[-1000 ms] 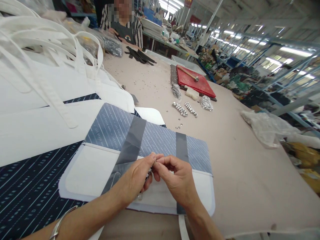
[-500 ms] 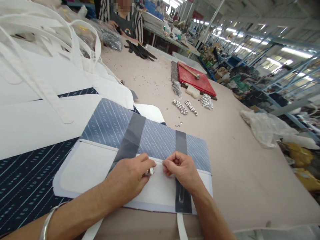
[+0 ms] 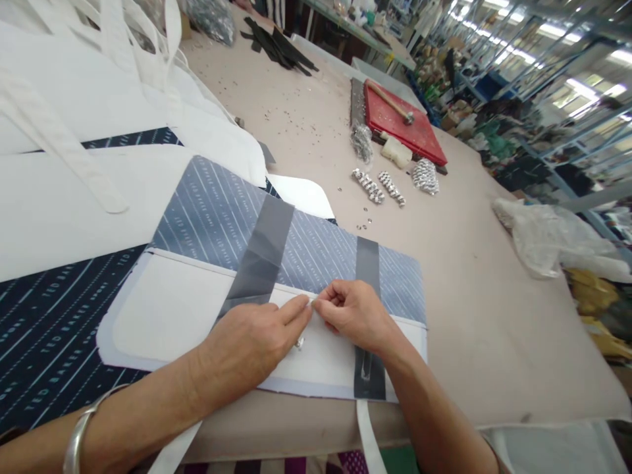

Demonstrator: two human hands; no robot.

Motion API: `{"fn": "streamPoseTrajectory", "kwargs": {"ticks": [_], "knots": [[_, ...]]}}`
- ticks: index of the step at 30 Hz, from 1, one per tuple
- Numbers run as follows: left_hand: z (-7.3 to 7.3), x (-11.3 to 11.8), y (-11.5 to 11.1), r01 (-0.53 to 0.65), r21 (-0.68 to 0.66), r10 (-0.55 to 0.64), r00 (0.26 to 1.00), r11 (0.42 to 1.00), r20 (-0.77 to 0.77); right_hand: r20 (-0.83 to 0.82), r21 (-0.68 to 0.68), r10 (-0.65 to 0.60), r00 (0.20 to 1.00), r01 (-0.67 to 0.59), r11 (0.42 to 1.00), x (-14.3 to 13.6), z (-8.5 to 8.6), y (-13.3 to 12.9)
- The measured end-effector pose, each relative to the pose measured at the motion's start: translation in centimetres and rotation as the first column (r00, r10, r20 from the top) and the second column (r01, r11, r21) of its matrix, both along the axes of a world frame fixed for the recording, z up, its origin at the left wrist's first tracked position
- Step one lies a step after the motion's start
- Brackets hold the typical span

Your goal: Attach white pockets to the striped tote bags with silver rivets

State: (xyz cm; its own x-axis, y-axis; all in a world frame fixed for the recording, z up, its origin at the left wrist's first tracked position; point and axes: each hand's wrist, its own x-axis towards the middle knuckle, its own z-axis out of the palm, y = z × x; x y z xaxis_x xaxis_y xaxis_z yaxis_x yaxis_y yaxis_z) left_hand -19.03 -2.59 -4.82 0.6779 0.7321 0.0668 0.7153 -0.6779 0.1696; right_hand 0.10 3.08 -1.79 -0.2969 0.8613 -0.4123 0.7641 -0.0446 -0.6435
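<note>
1. Left hand (image 3: 261,339) comes in palm down over the two-tone panel (image 3: 162,313), fingers stretched to the seam between the white near half and the striped blue far half. A small shiny piece (image 3: 299,343) peeks out beneath it; whether that grip is clamped on it, I cannot tell.
2. Right hand (image 3: 353,313) at the same seam, thumb and forefinger together, just beside the left fingertips! Anything pinched there is too small to make out.
3. The panel lies under both hands at the near edge of the bench (image 3: 494,322), a grey strip (image 3: 269,230) crossing it on the left, another grey strip (image 3: 368,260) on the right.
4. Dark printed cloth (image 3: 59,329) lies at the panel's left.
5. Farther off, a hammer (image 3: 390,102) rests on a red board (image 3: 419,135), two shiny bundles (image 3: 368,186) nearby.
</note>
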Motion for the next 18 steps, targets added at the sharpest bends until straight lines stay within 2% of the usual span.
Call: {"fn": "streamPoseTrajectory", "kwargs": {"ticks": [5, 9, 12, 16, 18], "knots": [[-0.2, 0.1, -0.2, 0.027, 0.042, -0.026, 0.999, 0.999, -0.026, 0.039, -0.119, -0.002, 0.999, 0.006, 0.993, -0.3, 0.4, 0.8], [-0.2, 0.1, -0.2, 0.059, 0.015, -0.058, 0.998, 0.998, -0.026, -0.021, -0.246, -0.036, 0.999, 0.029, 0.969, -0.1, -0.2, 1.3], [-0.1, 0.1, -0.1, 0.047, 0.018, -0.046, 0.998, 0.999, -0.051, -0.071, -0.288, -0.049, 0.996, 0.027, 0.957, 0.1, -0.7, 1.5], [-0.4, 0.5, -0.3, 0.056, 0.042, -0.053, 0.996, 0.998, -0.074, -0.132, -0.414, 0.016, 0.991, -0.070, 0.907, 0.6, -0.1, 2.7], [-1.2, 0.7, -0.3, 0.061, 0.044, -0.058, 0.996, 0.997, -0.064, -0.110, -0.379, 0.071, 0.991, -0.108, 0.919, 0.4, 0.8, 4.3]]}}
